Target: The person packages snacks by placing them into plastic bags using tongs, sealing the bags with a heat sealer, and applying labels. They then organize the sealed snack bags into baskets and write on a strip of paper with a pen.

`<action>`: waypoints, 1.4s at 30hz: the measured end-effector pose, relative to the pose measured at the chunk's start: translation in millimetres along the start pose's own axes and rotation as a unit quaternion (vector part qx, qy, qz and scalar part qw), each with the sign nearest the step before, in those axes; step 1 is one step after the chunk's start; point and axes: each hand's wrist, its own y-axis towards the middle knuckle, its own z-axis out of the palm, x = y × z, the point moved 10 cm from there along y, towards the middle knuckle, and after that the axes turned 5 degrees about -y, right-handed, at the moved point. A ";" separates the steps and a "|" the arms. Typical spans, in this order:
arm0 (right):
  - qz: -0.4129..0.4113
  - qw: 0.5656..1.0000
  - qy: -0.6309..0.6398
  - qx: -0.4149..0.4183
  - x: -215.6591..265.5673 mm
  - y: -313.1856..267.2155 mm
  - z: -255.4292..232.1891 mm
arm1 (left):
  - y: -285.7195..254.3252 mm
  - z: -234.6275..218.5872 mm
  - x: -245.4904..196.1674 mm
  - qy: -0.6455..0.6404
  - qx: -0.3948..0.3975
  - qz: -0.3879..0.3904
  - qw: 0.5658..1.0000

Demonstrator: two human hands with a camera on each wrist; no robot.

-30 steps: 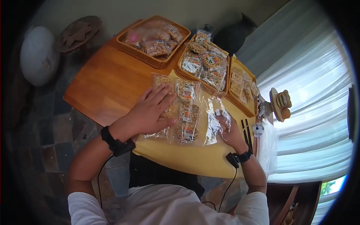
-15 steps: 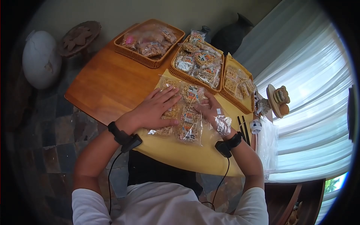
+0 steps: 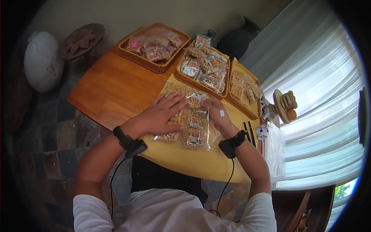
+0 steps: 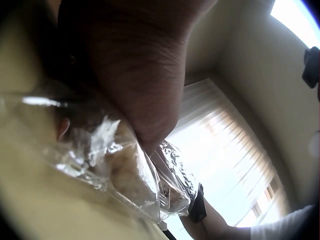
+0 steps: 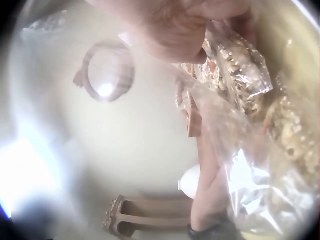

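Two rows of clear-wrapped puffed-grain snack packs [image 3: 195, 123] lie side by side on the yellow cloth. My left hand [image 3: 160, 114] rests flat across the left row, fingers straight and slightly spread. At the right row's upper end, my right hand [image 3: 219, 116] has its thumb on a pack and its fingers curled at the edge. In the right wrist view the thumb and fingers pinch this snack pack [image 5: 232, 67]. Loose clear film [image 5: 240, 175] spreads by that hand, and a small white label [image 3: 222, 113] shows over its back.
Behind the packs stand a left wicker basket [image 3: 152, 65], a middle basket [image 3: 193, 82] and a right basket [image 3: 241, 108], all holding wrapped snacks. Black sticks [image 3: 249, 131], a white roll [image 3: 262, 132] and clear plastic bags [image 3: 275, 152] lie along the right side.
My right hand has moved left from the loose film onto the right row and now pinches a snack pack. The shiny film has slid down off that hand. My left hand stays on the left row.
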 end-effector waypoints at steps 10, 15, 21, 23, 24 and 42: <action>0.058 0.995 -0.076 -0.024 18.0 -28.6 -11.6 | 10.3 -7.5 5.5 0.019 0.014 0.008 1.000; 0.015 0.997 0.081 -0.005 -13.0 -43.9 -92.9 | 45.1 -28.5 20.9 0.020 0.070 -0.022 0.997; 0.048 0.993 0.065 -0.088 3.0 -106.2 -194.7 | 88.8 -47.4 74.9 -0.202 -0.008 -0.069 0.977; 0.035 0.989 0.087 -0.118 13.2 -103.3 -217.0 | 95.8 -44.3 96.8 -0.377 -0.065 -0.067 0.922; 0.024 0.989 0.036 -0.139 19.8 -94.1 -231.6 | 98.8 -35.5 110.1 -0.445 -0.050 -0.102 0.889; -0.272 0.690 -0.663 -0.103 167.5 101.0 -86.7 | 83.5 -33.7 120.0 -0.466 -0.128 -0.093 0.871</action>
